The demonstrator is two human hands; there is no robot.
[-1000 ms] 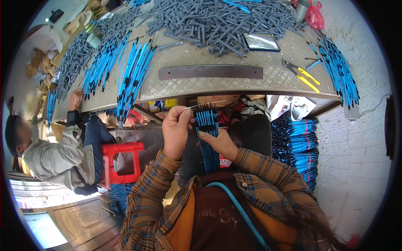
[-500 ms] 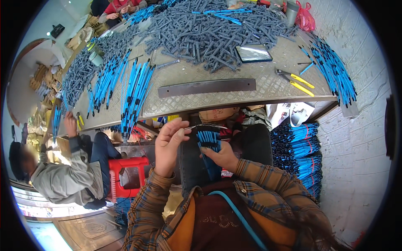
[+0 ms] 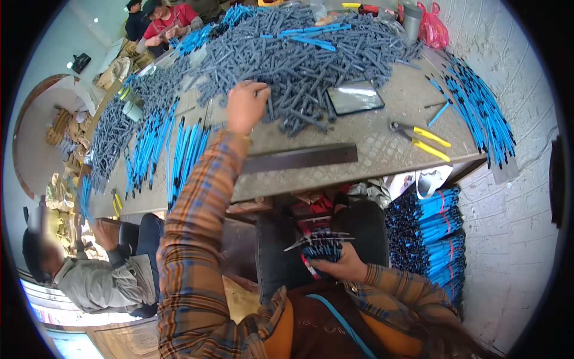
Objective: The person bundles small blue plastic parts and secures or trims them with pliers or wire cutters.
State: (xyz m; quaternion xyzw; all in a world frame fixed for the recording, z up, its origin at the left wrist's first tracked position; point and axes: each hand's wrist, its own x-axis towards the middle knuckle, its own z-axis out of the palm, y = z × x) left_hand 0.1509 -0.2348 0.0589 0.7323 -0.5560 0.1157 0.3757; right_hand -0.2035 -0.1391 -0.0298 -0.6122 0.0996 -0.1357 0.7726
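Note:
My left hand (image 3: 246, 107) is stretched out over the table, at the near left edge of a large heap of grey plastic plugs (image 3: 287, 66). Its fingers are curled together, and whatever they hold is hidden. Down over my lap, my right hand (image 3: 342, 264) grips a bundle of thin blue sticks with black ends (image 3: 323, 249), ends facing up. Thin pale wires (image 3: 320, 234) stick out sideways across the top of this bundle. Against its left side lies a narrow red and white strip (image 3: 310, 267).
Blue sticks lie in rows at left (image 3: 149, 134) and right (image 3: 478, 110). A phone (image 3: 356, 99), yellow-handled pliers (image 3: 421, 142) and a dark metal bar (image 3: 302, 158) rest on the table (image 3: 281, 187). Tied bundles (image 3: 439, 239) are stacked at right. A co-worker (image 3: 110, 278) sits at left; others work at the back.
My left hand has left the bundle, where it held thin wire, and reached forward to the heap. My right hand has lowered the bundle toward my lap. The view has shifted slightly.

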